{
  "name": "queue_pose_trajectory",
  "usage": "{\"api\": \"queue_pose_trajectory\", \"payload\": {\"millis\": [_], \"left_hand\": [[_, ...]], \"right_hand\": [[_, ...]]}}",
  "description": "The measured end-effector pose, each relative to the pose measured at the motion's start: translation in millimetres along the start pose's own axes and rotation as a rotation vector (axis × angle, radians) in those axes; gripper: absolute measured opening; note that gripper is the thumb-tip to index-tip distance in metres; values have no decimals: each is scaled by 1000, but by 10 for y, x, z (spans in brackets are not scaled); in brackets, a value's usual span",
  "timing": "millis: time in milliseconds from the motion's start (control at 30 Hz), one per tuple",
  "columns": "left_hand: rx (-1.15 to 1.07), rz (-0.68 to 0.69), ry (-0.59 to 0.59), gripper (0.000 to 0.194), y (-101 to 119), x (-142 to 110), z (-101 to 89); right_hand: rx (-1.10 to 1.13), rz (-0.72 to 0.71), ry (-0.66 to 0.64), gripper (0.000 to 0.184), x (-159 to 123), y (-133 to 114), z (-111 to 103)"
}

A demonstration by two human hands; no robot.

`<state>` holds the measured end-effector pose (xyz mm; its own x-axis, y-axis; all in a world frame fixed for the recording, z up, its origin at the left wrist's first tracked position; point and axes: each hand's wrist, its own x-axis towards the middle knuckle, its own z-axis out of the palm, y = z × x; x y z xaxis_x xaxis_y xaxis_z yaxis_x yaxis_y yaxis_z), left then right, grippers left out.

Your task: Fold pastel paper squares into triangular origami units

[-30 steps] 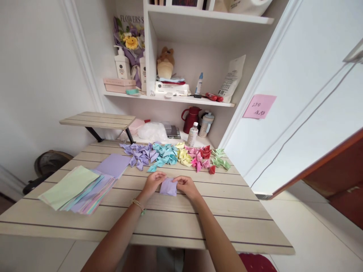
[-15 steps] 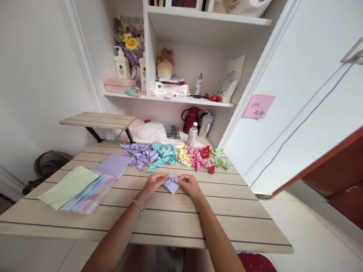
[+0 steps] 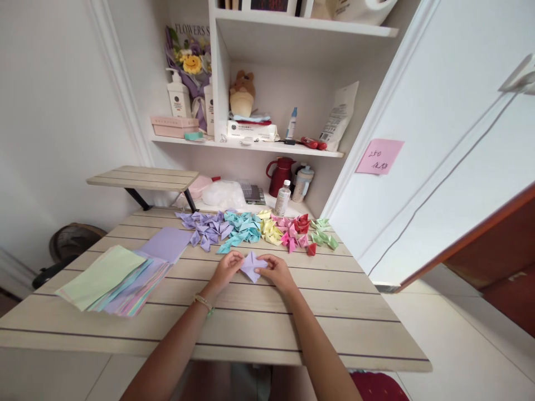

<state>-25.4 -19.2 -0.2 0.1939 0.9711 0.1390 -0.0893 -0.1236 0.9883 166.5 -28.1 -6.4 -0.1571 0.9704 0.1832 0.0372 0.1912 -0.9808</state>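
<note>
Both the left hand [image 3: 227, 270] and right hand [image 3: 276, 272] pinch 1 folded lilac paper [image 3: 251, 265] at opposite sides, fingers [image 3: 238, 257] narrowed on it, near turquoise folded pieces [image 3: 243, 227].

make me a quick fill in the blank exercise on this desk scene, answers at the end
1. The left hand and right hand hold one ____ folded paper.
2. The top sheet of the paper stack is pale ____.
3. The blue cluster lies between the purple cluster and the ____ one.
4. The number on the pink note is ____.

Missing words: purple; green; yellow; 250
</note>
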Motion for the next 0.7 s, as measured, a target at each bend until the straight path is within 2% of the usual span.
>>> {"api": "queue_pose_trajectory", "payload": {"millis": [67, 200, 400, 700], "left_hand": [[-5, 0, -28, 32, 24, -15, 10], [6, -9, -81, 45, 30, -42, 31], [67, 4, -82, 30, -17, -43, 48], [160, 30, 18, 27, 56, -53, 49]], "right_hand": [[-15, -13, -7, 46, -7, -11, 0], [-74, -29, 23, 43, -14, -41, 4], [-113, -27, 19, 39, -24, -69, 30], [-148, -28, -21, 34, -29, -54, 42]]}}
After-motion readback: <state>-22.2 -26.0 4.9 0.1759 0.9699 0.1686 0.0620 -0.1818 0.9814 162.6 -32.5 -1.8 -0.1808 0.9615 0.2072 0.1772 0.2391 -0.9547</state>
